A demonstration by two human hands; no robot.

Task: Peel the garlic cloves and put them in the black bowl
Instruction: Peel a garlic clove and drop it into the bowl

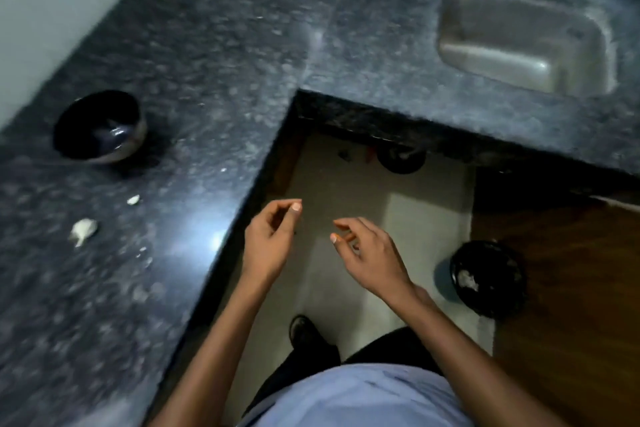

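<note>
My left hand (268, 239) and right hand (370, 255) hang loosely curled off the counter (214, 55) edge, holding nothing I can see. 2 garlic pieces (83, 229) lie near the black bowl (100, 126), within reach.

We're in a home kitchen here: an L-shaped speckled black granite countertop (214, 55) holds a sunken rectangular steel sink (526, 42).
</note>
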